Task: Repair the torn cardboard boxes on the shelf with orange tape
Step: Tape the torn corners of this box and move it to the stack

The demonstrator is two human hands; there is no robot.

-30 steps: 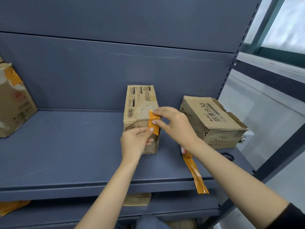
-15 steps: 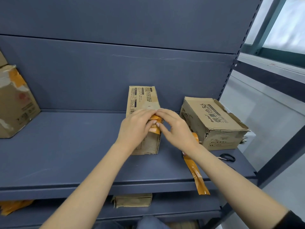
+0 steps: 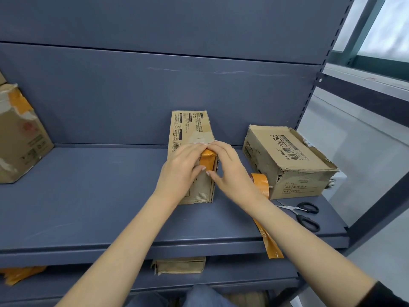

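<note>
Pressing with both hands, we smooth one strip of orange tape (image 3: 207, 160) over the near top edge of the narrow cardboard box (image 3: 191, 138) that stands in the middle of the blue shelf (image 3: 88, 207). Our left hand (image 3: 182, 171) lies flat on the box's left side and top, fingers straight and close together, the thumb reaching toward the tape. Our right hand (image 3: 230, 169) covers the box's right corner, fingers straight and laid on the tape, thumb tip almost meeting the left thumb. Neither hand curls round anything; both only press.

We count four cardboard boxes in view. The narrow one is under our hands. A second, wider box (image 3: 285, 160) sits to its right on the same shelf, its edges ragged and torn. A third box (image 3: 20, 138) stands at the far left of the shelf, cut off by the frame, with orange tape already on its torn top. A fourth, flattened-looking box (image 3: 179, 264) lies on the lower shelf (image 3: 243, 275) beneath.

One tape roll (image 3: 261, 183) stands on edge between the narrow box and the wider box, partly behind our right wrist, and one loose tail of tape (image 3: 271, 242) trails from it over the shelf's front lip. One pair of black-handled scissors (image 3: 306, 214) lies on the shelf in front of the wider box.
</note>
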